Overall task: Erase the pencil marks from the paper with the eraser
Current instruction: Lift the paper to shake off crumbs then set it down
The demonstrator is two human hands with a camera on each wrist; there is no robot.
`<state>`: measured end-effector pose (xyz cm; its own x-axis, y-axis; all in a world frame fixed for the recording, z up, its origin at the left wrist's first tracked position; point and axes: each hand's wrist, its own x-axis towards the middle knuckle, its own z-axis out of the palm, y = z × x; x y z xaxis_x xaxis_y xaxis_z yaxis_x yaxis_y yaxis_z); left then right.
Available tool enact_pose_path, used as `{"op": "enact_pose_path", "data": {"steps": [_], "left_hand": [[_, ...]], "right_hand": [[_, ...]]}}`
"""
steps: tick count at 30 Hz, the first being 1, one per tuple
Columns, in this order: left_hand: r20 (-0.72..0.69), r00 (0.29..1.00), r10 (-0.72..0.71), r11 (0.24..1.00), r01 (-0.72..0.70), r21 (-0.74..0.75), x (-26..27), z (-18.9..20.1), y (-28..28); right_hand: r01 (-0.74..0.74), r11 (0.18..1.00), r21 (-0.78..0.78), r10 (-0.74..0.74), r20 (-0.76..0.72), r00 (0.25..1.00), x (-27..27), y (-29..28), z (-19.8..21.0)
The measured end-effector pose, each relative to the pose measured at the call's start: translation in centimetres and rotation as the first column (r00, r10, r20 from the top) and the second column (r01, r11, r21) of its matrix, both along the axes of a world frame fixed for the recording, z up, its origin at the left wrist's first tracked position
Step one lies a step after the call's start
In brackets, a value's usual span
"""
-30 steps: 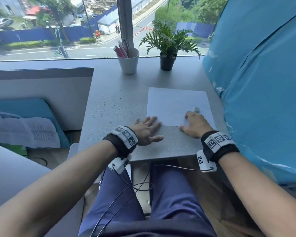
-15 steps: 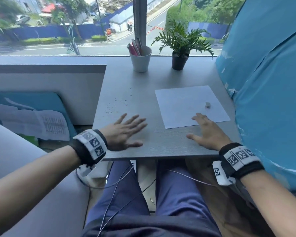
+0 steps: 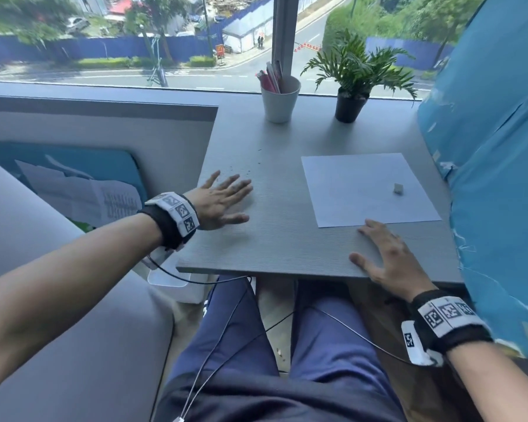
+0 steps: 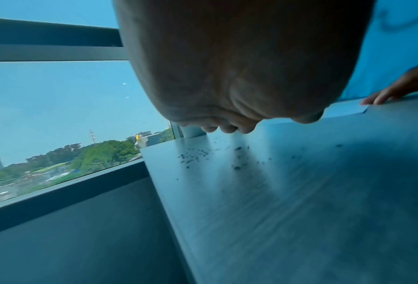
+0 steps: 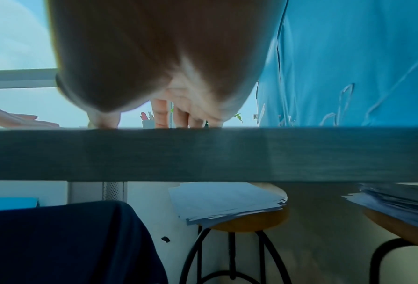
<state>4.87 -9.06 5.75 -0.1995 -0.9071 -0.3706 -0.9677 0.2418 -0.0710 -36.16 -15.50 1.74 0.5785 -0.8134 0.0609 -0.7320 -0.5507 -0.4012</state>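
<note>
On smooth white paper [image 3: 357, 190] lies a small blocky eraser [image 3: 398, 188]

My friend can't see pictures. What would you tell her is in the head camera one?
A person sits at a grey table by a window, both hands flat on it: left hand apart, right hand just below a white paper. A small eraser sits on the paper; a cup of pens and a potted plant stand behind.
</note>
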Motion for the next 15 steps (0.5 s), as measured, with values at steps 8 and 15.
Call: {"op": "enact_pose_path", "data": {"steps": [8, 15], "left_hand": [[-0.112, 0.905, -0.410, 0.910, 0.414, 0.011, -1.4, -2.0, 8.0], [0.033, 0.981, -0.189, 0.981, 0.191, -0.037, 3.4, -2.2, -0.1]], "right_hand": [[-0.147, 0.984, -0.104, 0.147, -0.001, 0.989, 3.8, 0.1, 2.1], [-0.259, 0.965, 0.048, 0.262, -0.080, 0.962, 7.9, 0.7, 3.1]]}}
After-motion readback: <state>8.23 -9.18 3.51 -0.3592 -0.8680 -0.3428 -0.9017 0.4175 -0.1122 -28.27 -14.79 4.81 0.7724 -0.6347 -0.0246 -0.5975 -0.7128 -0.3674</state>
